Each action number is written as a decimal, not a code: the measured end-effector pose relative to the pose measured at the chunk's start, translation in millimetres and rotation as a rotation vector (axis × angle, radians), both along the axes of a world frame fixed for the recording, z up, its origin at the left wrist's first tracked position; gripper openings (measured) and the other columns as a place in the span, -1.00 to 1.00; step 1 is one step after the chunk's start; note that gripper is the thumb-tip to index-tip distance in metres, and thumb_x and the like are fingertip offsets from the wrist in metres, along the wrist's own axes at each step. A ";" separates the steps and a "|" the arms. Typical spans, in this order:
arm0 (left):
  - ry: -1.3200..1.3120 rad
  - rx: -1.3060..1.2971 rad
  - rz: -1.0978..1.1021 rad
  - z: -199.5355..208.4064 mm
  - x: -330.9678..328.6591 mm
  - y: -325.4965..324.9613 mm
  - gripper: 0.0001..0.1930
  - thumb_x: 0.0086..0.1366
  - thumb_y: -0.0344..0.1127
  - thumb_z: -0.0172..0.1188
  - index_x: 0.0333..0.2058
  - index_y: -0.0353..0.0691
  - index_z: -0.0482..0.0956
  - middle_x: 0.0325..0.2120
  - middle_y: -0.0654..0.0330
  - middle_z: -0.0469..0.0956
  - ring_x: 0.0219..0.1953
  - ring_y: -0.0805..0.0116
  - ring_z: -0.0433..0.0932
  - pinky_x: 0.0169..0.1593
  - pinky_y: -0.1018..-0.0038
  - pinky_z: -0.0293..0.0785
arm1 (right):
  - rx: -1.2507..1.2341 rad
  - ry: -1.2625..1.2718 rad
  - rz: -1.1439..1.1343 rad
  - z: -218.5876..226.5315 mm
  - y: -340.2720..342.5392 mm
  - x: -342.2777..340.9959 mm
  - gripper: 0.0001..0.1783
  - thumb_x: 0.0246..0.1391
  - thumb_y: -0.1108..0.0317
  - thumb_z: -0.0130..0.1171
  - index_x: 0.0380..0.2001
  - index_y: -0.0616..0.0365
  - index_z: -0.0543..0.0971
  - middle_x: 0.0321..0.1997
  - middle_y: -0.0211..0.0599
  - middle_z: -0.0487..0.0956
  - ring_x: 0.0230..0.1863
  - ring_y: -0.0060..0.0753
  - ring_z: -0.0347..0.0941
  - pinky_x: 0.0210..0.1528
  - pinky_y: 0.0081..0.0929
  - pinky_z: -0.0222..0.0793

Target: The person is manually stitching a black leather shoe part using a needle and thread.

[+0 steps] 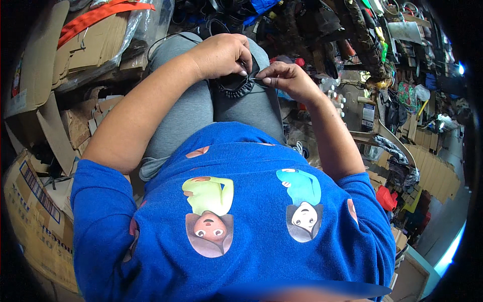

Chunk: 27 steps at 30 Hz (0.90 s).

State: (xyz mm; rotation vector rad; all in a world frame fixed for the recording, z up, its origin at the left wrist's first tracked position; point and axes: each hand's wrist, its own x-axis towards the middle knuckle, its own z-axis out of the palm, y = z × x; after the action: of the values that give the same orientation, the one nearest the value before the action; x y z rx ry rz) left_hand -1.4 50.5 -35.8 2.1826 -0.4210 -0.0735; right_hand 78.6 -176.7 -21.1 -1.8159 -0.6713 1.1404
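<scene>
A black item with a ridged, toothed edge point(236, 92), perhaps a shoe, rests between my thighs over grey trousers. My left hand point(226, 54) reaches over it from the left, its fingertips closed at the item's upper rim. My right hand point(286, 79) comes in from the right with thumb and forefinger pinched together beside the same rim. A thin strand seems to run between the right fingertips and the item; whether it is thread or a needle is too small to tell. The item's inside is mostly dark and partly covered by my left hand.
Flattened cardboard point(95, 45) and an orange strap point(100, 17) lie at the far left. A printed cardboard box point(40, 216) stands near left. Tools and clutter crowd the far right, with a red bag point(386, 198) lower down. A dark cord point(168, 36) curves by my left knee.
</scene>
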 end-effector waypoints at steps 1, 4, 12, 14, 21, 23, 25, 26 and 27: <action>0.013 -0.001 -0.017 -1.5 1.4 0.8 -0.82 -0.07 -0.41 0.34 -0.40 -0.11 0.68 -0.39 0.22 0.45 -0.26 0.28 0.50 -0.15 0.41 0.44 | -0.004 -0.002 0.000 4.7 0.5 -6.1 -0.82 0.06 0.44 0.21 -0.23 0.18 0.63 -0.25 -0.41 0.62 -0.20 -0.64 0.47 -0.09 -0.62 0.38; 0.038 -0.022 -0.041 -1.8 0.0 5.3 -0.82 -0.08 -0.41 0.35 -0.40 -0.11 0.68 -0.38 0.21 0.46 -0.27 0.27 0.51 -0.16 0.40 0.45 | -0.049 -0.190 -0.038 20.3 3.0 -23.2 -0.80 0.03 0.45 0.22 -0.22 0.16 0.63 -0.31 -0.38 0.61 -0.29 -0.61 0.49 -0.19 -0.59 0.41; 0.114 0.071 -0.103 9.1 11.9 4.0 -0.82 -0.08 -0.41 0.36 -0.41 -0.11 0.69 -0.40 0.22 0.50 -0.28 0.29 0.53 -0.17 0.43 0.46 | -0.185 -0.683 0.233 39.0 13.2 -19.6 -0.78 -0.04 0.49 0.23 -0.25 0.07 0.64 -0.38 -0.31 0.55 -0.32 -0.52 0.50 -0.26 -0.52 0.42; 0.172 0.088 -0.147 11.6 18.0 2.9 -0.82 -0.09 -0.41 0.37 -0.41 -0.11 0.69 -0.41 0.20 0.50 -0.29 0.29 0.54 -0.18 0.41 0.46 | -0.087 -0.229 0.055 22.4 7.0 -9.4 -0.82 0.07 0.46 0.16 -0.21 0.12 0.61 -0.28 -0.43 0.54 -0.19 -0.57 0.46 -0.10 -0.56 0.36; 0.276 -0.021 -0.166 0.1 28.9 8.3 -0.80 -0.10 -0.40 0.38 -0.40 -0.15 0.69 -0.43 0.17 0.53 -0.33 0.28 0.56 -0.23 0.39 0.48 | -0.095 0.083 0.016 1.9 2.1 7.7 -0.82 0.11 0.39 0.16 -0.20 0.13 0.60 -0.20 -0.48 0.53 -0.07 -0.60 0.39 0.07 -0.55 0.21; 0.224 -0.021 -0.197 4.4 28.4 10.3 -0.80 -0.10 -0.40 0.38 -0.40 -0.16 0.69 -0.43 0.16 0.54 -0.33 0.28 0.56 -0.23 0.40 0.48 | -0.083 0.132 -0.004 -4.5 -0.5 11.5 -0.81 0.11 0.37 0.17 -0.20 0.13 0.60 -0.19 -0.48 0.53 -0.07 -0.60 0.38 0.08 -0.55 0.20; 0.223 -0.030 -0.181 3.2 26.9 9.8 -0.80 -0.10 -0.41 0.38 -0.40 -0.15 0.69 -0.43 0.16 0.54 -0.33 0.27 0.57 -0.23 0.40 0.48 | -0.071 0.180 -0.024 -7.8 -1.5 12.5 -0.81 0.10 0.36 0.18 -0.21 0.14 0.60 -0.19 -0.48 0.53 -0.06 -0.59 0.38 0.08 -0.55 0.19; 0.222 -0.035 -0.165 2.3 26.4 9.8 -0.80 -0.10 -0.41 0.38 -0.40 -0.15 0.69 -0.43 0.17 0.53 -0.32 0.27 0.57 -0.23 0.41 0.48 | -0.048 0.199 -0.035 -8.0 -1.1 11.5 -0.81 0.09 0.36 0.18 -0.21 0.15 0.60 -0.19 -0.48 0.54 -0.06 -0.59 0.38 0.08 -0.55 0.18; 0.221 -0.037 -0.164 0.8 25.8 9.9 -0.80 -0.10 -0.41 0.38 -0.40 -0.15 0.69 -0.43 0.17 0.53 -0.32 0.27 0.57 -0.23 0.41 0.48 | -0.025 0.218 -0.047 -8.2 -1.0 10.5 -0.81 0.09 0.36 0.19 -0.22 0.16 0.59 -0.19 -0.48 0.54 -0.06 -0.59 0.38 0.08 -0.55 0.18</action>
State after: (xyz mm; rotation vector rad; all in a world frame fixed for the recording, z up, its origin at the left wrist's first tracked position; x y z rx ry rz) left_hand 24.4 60.5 -35.0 2.0721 -0.4694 -0.3906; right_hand 89.1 -177.7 -29.3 -1.6886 -0.4871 1.2974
